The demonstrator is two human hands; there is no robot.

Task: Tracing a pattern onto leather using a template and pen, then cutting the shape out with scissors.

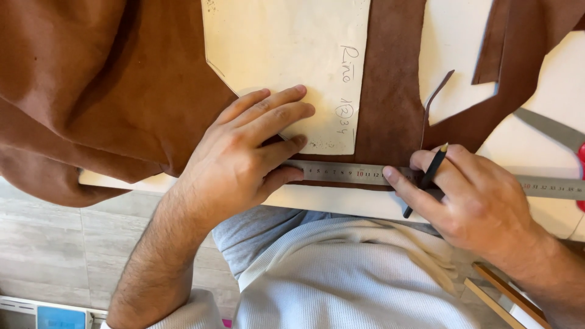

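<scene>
A leather or tailoring workshop was the setting. Brown suede [116, 79], a card pattern [286, 55], a steel ruler [365, 173] and shears [557, 134] covered the white worktable [567, 91].

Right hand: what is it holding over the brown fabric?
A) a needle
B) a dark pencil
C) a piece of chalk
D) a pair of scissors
B: the right hand grips a dark pencil with its tip by the metal ruler, which the left hand presses onto the brown fabric.
</scene>
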